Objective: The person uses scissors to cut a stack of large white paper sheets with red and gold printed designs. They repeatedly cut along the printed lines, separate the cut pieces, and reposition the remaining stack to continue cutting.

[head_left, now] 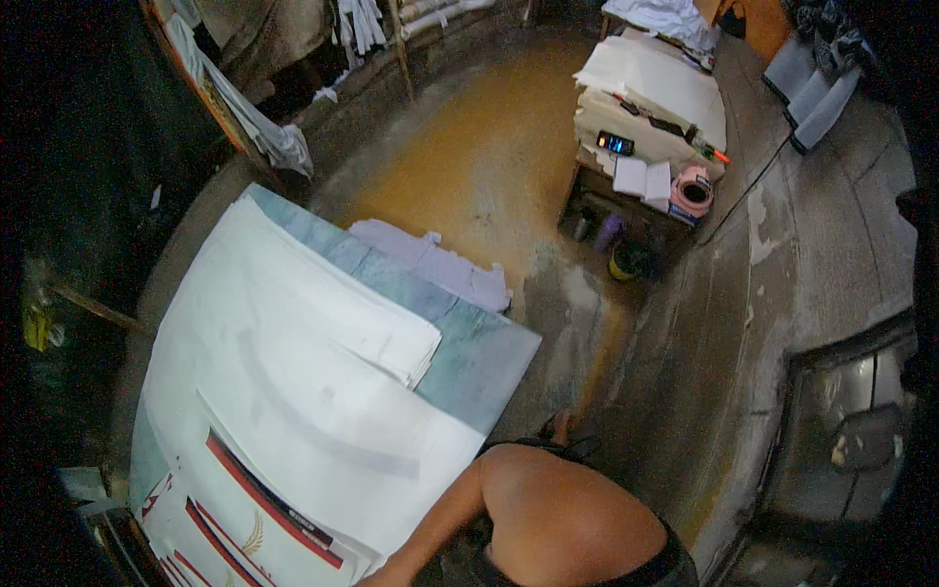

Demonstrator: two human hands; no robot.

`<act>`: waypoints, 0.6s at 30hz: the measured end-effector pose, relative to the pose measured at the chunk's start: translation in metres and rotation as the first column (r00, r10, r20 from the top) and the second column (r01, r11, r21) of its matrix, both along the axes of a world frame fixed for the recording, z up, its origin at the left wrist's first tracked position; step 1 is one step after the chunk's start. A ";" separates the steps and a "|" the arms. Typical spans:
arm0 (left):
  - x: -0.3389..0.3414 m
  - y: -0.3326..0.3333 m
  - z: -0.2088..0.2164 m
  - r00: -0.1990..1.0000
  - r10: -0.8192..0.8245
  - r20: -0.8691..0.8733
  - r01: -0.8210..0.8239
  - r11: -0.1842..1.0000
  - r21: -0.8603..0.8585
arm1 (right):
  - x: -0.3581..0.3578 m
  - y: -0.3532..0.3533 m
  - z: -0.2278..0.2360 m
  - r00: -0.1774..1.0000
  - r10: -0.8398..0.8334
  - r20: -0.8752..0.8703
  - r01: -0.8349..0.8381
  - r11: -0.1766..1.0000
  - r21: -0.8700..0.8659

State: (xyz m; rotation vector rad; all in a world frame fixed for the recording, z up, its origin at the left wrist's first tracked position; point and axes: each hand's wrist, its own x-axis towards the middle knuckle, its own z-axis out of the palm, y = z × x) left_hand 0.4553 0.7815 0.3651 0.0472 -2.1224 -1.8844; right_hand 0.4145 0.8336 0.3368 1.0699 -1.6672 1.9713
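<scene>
Stained floor (479, 196) is spread across a dim workroom, where a phone (615, 143), an open notebook (643, 181) and a pink ring-shaped object (693, 191) are kept on a far stand. Nearer, at the lower left, large white sheets (293, 323) are piled on a blue-grey worktop (489, 362), with printed sheets (274, 497) in red and black shown at their near end. A bare arm (440, 528) is extended beside the pile's right edge, but both hands are hidden below the frame, and whether the grip is apart, together or clamped on paper cannot be told. Each sheet is judged light, floppy, smooth and easily creased; the whole pile, by contrast, is likely to be heavy and prone to sliding. A single sheet is best held flat-fingered at two corners, its middle left unpinched
</scene>
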 end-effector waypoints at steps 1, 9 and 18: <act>-0.013 -0.010 -0.002 1.000 -0.015 0.012 0.015 1.000 -0.012 | -0.012 -0.018 0.000 1.000 0.008 0.018 -0.012 0.982 0.190; -0.074 -0.087 -0.017 0.987 -0.126 0.101 0.127 0.992 -0.004 | -0.083 -0.084 0.008 0.978 -0.199 0.064 0.150 0.882 0.447; -0.095 -0.262 -0.027 0.899 -0.303 0.315 0.274 0.952 0.135 | -0.098 -0.176 -0.021 0.974 -0.225 -0.011 0.215 0.918 0.334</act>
